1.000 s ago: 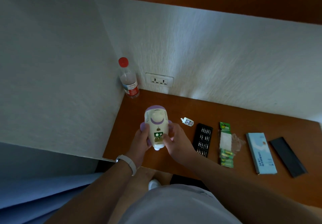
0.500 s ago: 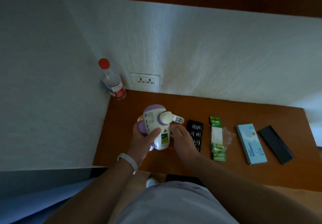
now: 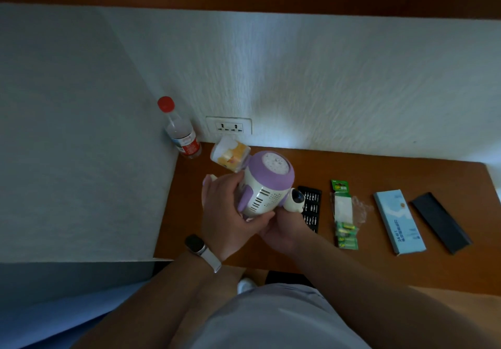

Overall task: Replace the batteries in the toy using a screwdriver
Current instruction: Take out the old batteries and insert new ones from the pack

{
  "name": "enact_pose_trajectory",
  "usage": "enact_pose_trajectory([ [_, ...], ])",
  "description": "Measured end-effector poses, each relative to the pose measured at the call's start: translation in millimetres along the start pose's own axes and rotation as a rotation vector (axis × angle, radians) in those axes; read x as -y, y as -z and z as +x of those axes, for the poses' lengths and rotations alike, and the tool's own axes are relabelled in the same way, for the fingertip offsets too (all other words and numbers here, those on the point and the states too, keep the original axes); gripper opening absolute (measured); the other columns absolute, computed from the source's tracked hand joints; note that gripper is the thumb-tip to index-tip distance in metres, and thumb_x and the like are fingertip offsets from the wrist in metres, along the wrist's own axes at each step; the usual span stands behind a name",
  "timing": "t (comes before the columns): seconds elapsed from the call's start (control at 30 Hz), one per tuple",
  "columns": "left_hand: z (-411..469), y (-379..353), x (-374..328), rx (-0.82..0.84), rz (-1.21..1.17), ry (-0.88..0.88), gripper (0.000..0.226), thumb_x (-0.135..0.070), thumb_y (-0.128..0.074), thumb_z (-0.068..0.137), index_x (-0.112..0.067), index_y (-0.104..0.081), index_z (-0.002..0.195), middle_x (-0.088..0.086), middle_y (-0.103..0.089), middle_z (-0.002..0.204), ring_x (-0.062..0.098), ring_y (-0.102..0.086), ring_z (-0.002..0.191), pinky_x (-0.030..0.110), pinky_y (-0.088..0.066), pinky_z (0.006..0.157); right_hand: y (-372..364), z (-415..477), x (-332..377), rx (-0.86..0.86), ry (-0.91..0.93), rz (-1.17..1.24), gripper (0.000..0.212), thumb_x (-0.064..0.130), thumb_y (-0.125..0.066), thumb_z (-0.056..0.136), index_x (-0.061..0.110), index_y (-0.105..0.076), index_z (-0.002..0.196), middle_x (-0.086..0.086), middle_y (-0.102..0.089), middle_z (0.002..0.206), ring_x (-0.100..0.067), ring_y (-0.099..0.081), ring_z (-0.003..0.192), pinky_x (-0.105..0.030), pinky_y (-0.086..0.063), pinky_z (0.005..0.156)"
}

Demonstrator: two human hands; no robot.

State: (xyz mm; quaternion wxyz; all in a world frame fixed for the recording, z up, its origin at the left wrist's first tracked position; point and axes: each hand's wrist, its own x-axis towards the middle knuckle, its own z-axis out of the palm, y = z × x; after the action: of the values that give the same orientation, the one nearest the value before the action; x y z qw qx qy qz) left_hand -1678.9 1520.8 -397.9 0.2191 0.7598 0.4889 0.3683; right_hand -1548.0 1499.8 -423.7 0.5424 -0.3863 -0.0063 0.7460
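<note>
A white and purple toy is held above the wooden desk, tilted with its purple end facing up and a small round white head sticking out to the right. My left hand grips its left side with the fingers curled round it. My right hand holds it from below, fingers curled under the body. A black tray of screwdriver bits lies just right of the toy. A green pack of batteries lies further right.
A red-capped bottle stands in the desk's back left corner by a wall socket. A white and orange object shows behind the toy. A light blue box and a black lid lie at the right.
The toy has been turned over in both hands, so its purple end now faces up instead of its front. My right hand has moved beneath it.
</note>
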Motion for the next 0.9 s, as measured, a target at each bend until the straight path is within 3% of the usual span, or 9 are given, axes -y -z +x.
enact_pose_trajectory([
  [0.13,1,5,2,-0.036,0.148,-0.154,0.072,-0.054,-0.078,0.062,-0.017,-0.049,0.117,0.006,-0.068,0.107,0.023,-0.058,0.112,0.056,-0.029,0.115,-6,-6,1,0.087,-0.042,0.133,0.037,0.024,-0.049,0.086,0.003,-0.078,0.091,-0.018,-0.074,0.100,-0.029,-0.074,0.085,-0.036,-0.061,0.062],
  [0.3,2,10,4,-0.051,0.257,-0.229,0.069,-0.055,-0.076,0.065,-0.016,-0.049,0.116,0.009,-0.068,0.107,0.025,-0.058,0.112,0.061,-0.034,0.110,-3,-6,-2,0.089,-0.110,0.110,0.034,0.026,-0.053,0.087,0.004,-0.075,0.103,-0.017,-0.072,0.108,-0.029,-0.073,0.089,-0.037,-0.062,0.066],
  [0.4,1,12,9,-0.050,0.288,-0.215,0.073,-0.055,-0.078,0.065,-0.015,-0.049,0.118,0.008,-0.068,0.109,0.026,-0.059,0.112,0.060,-0.033,0.111,1,-4,-3,0.078,-0.119,0.063,0.040,0.027,-0.056,0.090,0.004,-0.064,0.121,-0.018,-0.069,0.115,-0.028,-0.072,0.092,-0.035,-0.062,0.070],
  [0.5,1,12,12,-0.046,0.268,-0.162,0.076,-0.055,-0.079,0.064,-0.011,-0.053,0.120,0.008,-0.069,0.108,0.028,-0.063,0.107,0.062,-0.035,0.108,5,-2,-3,-0.008,-0.157,0.055,0.041,0.024,-0.060,0.090,0.004,-0.062,0.125,-0.018,-0.068,0.116,-0.026,-0.071,0.089,-0.032,-0.062,0.068],
  [0.57,1,12,10,-0.031,0.140,-0.038,0.079,-0.054,-0.081,0.062,-0.011,-0.054,0.122,0.003,-0.068,0.109,0.023,-0.062,0.105,0.061,-0.042,0.101,7,-1,-3,-0.086,-0.202,0.030,0.029,0.016,-0.056,0.096,0.004,-0.062,0.121,-0.017,-0.068,0.107,-0.022,-0.068,0.077,-0.027,-0.060,0.059],
  [0.63,1,11,7,-0.023,-0.104,0.160,0.076,-0.045,-0.087,0.061,-0.023,-0.050,0.123,-0.013,-0.064,0.115,0.013,-0.063,0.106,0.045,-0.055,0.090,8,-3,-2,-0.147,-0.241,0.002,0.017,0.010,-0.052,0.097,0.000,-0.061,0.108,-0.016,-0.066,0.085,-0.018,-0.063,0.060,-0.023,-0.055,0.048],
  [0.73,-1,2,11,-0.025,-0.469,0.507,0.076,-0.007,-0.086,0.072,-0.025,-0.039,0.130,-0.014,-0.061,0.118,0.001,-0.068,0.101,0.021,-0.059,0.073,11,-9,4,-0.178,-0.242,-0.036,0.015,0.009,-0.050,0.097,0.001,-0.061,0.089,-0.014,-0.064,0.069,-0.016,-0.058,0.049,-0.019,-0.050,0.042],
  [0.8,-5,-7,22,-0.030,-0.637,0.687,0.067,0.000,-0.076,0.081,-0.016,-0.039,0.134,-0.008,-0.064,0.116,0.000,-0.069,0.098,0.021,-0.059,0.072,15,-13,8,-0.167,-0.235,-0.087,0.016,0.009,-0.052,0.097,0.002,-0.063,0.087,-0.015,-0.065,0.075,-0.014,-0.058,0.054,-0.018,-0.049,0.045],
  [0.9,-12,-15,42,-0.026,-0.796,0.874,0.058,-0.015,-0.074,0.087,-0.013,-0.045,0.138,0.005,-0.067,0.123,0.023,-0.067,0.112,0.038,-0.059,0.083,21,-20,14,-0.138,-0.217,-0.185,0.008,0.008,-0.056,0.096,0.002,-0.062,0.097,-0.013,-0.067,0.084,-0.011,-0.058,0.064,-0.016,-0.050,0.052],
])
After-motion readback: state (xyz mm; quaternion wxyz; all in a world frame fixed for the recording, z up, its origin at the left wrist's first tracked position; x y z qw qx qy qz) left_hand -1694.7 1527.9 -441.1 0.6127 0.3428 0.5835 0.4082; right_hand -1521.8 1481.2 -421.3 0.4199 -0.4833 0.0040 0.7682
